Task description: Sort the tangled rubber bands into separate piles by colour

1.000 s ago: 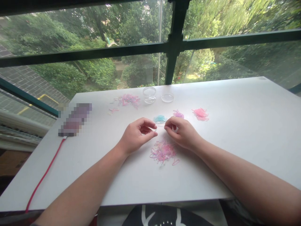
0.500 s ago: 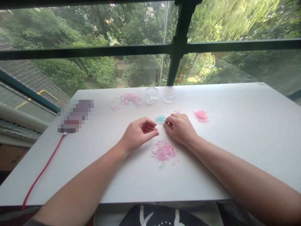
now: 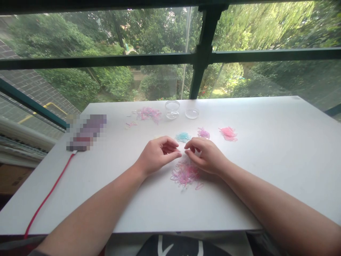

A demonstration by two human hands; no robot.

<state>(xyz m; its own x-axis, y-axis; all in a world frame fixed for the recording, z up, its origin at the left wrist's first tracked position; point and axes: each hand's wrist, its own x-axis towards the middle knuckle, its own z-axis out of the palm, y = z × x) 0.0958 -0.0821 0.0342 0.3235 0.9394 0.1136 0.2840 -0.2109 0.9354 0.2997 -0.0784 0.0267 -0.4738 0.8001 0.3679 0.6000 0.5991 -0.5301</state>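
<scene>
A mixed pile of small pink and purple rubber bands [image 3: 185, 175] lies on the white table, just below my two hands. My left hand [image 3: 161, 153] rests on its side left of the pile, fingers curled and thumb apart, with nothing visible in it. Facing it, my right hand [image 3: 205, 153] hovers at the pile's upper right edge, thumb and fingertips apart and nothing visible between them. Beyond the hands are a blue-green heap of bands [image 3: 183, 137], a small purple heap [image 3: 204, 133] and a pink heap [image 3: 228, 133].
Another mixed heap of bands [image 3: 149, 113] lies at the back, beside a clear round container [image 3: 172, 110] and its clear lid [image 3: 191, 113]. A blurred-out object [image 3: 89, 131] with a red cable [image 3: 50, 192] is at the left. Windows border the table [image 3: 279, 149].
My right hand has drawn back from the blue-green heap towards the mixed pile, and its fingertips have parted. The purple heap is uncovered. My left hand has hardly moved.
</scene>
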